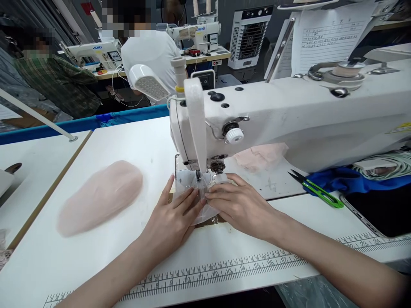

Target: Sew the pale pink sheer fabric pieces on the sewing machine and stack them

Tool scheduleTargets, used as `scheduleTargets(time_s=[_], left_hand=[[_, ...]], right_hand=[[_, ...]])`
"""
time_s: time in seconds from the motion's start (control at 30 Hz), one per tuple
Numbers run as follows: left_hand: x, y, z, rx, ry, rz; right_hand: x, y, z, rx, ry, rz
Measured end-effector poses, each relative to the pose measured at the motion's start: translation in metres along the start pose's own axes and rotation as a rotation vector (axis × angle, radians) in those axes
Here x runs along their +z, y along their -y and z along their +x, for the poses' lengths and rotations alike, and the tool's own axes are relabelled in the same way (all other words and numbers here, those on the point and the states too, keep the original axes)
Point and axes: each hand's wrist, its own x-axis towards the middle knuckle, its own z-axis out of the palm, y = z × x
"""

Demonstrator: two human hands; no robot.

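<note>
A piece of sheer whitish fabric [205, 216] lies under the needle area of a white sewing machine [276, 115]. My left hand [176, 214] rests flat on the fabric's left side with its fingers spread. From the right, my right hand [245, 205] reaches to the presser foot [199, 176], its fingers close together at the fabric; its fingertips are partly hidden, so I cannot tell whether they pinch it. A pale pink sheer fabric piece [101, 199] lies on the table to the left. Another pink piece [261, 156] sits behind the machine's needle end.
Green thread snips [321, 192] lie at right beside blue cloth [343, 182] and a dark phone-like device [379, 209]. A ruler strip [215, 276] runs along the table's front edge. Beyond the table, two people [150, 55] are near other sewing machines [199, 34].
</note>
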Motion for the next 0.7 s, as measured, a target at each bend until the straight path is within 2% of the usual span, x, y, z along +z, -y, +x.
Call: scheduleTargets(time_s=[0.33, 0.53, 0.7], left_hand=[[0.005, 0.014, 0.010, -0.023, 0.020, 0.040], [0.013, 0.024, 0.013, -0.026, 0.006, 0.068], [0.010, 0.018, 0.015, -0.067, -0.028, 0.147]], right_hand=[[0.011, -0.013, 0.006, -0.007, -0.071, -0.057], [0.017, -0.021, 0.009, 0.005, -0.063, -0.150], [0.019, -0.019, 0.009, 0.023, -0.078, -0.159]])
